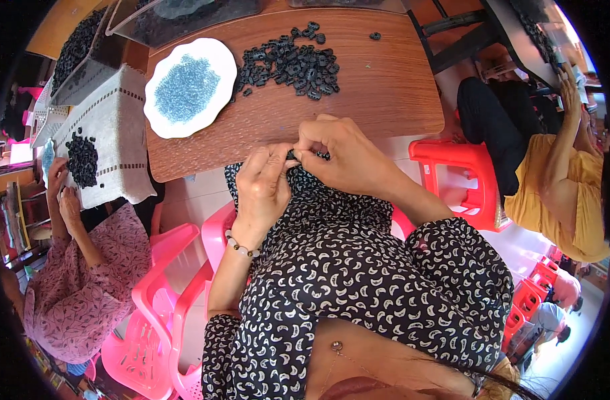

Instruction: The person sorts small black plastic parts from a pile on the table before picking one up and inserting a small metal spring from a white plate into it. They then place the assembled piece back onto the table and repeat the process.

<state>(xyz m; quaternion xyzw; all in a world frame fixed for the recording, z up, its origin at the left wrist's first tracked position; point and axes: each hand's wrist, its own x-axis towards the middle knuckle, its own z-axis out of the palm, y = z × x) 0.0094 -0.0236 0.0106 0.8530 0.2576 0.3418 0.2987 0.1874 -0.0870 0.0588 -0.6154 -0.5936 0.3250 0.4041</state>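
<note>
Just past the table's near edge, my left hand [263, 185] and my right hand [345, 155] meet fingertip to fingertip. Between them they pinch a small black plastic piece [293, 155], mostly covered by the fingers. Beyond my hands, a heap of similar black plastic pieces [298, 67] lies on the brown wooden table [385, 87]. To the left of the heap, a white scalloped plate [159, 123] holds many tiny, shiny, grey-blue bits, too small to name. One black piece [375, 36] sits apart at the far right.
Clear plastic bins [185, 20] stand along the back. At left, a person's hands [66, 200] rest by a cloth-covered table [121, 140] with another black pile [83, 160]. Pink chairs [165, 293] and a red stool [451, 170] flank me. Someone in yellow sits at right.
</note>
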